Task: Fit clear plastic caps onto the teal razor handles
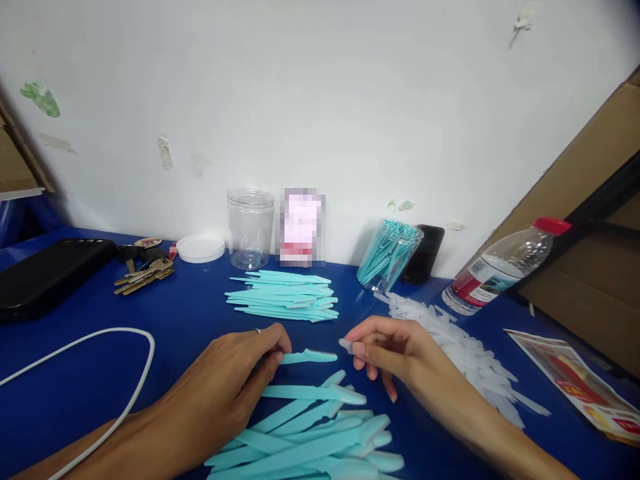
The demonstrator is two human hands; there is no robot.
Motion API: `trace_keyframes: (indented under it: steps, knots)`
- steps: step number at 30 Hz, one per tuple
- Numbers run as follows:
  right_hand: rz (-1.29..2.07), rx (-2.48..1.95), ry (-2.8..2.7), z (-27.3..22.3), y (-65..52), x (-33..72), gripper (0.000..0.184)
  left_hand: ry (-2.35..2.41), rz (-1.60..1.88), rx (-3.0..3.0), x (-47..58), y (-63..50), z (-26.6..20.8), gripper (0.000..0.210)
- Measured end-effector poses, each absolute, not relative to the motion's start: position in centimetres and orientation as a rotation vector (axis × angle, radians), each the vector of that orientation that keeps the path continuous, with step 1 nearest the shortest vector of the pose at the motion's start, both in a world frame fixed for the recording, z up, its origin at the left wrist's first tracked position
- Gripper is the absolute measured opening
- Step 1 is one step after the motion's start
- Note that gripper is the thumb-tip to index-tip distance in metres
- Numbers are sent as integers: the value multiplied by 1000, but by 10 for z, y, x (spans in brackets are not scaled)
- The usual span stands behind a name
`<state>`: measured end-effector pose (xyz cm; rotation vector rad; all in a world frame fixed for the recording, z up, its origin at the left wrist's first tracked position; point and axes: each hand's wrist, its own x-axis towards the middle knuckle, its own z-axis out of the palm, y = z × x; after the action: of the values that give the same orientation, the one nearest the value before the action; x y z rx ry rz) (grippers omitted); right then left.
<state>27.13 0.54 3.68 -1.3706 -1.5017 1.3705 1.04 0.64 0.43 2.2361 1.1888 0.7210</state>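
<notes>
My left hand (pixel 235 370) pinches the handle of a turquoise eyebrow razor (pixel 313 357), its blade end pointing right. Between the thumb and fingertips of my right hand (pixel 395 350) is a small translucent blade cap (pixel 345 344). A short gap separates the cap from the razor's tip. Below my hands lies a loose pile of turquoise eyebrow razors (pixel 310 440), pointing various ways. Beyond them, a neater row of razors (pixel 285 293) lies on the blue table (pixel 190 293). To the right of my right hand spreads a heap of translucent caps (pixel 465 347).
Along the wall stand a clear jar (pixel 251 230), a lit phone (pixel 300 227), a tilted jar of turquoise sticks (pixel 390 253) and a dark phone (pixel 424 255). A water bottle (pixel 505 267) leans right. Left are a white lid (pixel 201 248), keys (pixel 150 270), a black case (pixel 55 277) and a white cable (pixel 145 363).
</notes>
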Motion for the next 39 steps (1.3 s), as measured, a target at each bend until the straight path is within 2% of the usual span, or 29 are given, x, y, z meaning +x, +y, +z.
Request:
trace_keyframes:
  steps: [18,23,27,33,39]
  knots:
    - [1407,-1364,-1563,29,-6,266,30,1046,725,2316,6,9,1,25]
    - [1548,-1189,-1468,34,-11,266,36,949,869,2386,6,2,3,22]
    - [1690,-1068,-1415,36,-12,269,30,915,997,2400,6,-5,8,20]
    - [1967,-1026,-1421,36,-14,275,43,799,1141,2434,6,-17,17,22]
    - [1765,-1169,-1696,37,-19,272,64,859,1166,2491,11,-32,16,23]
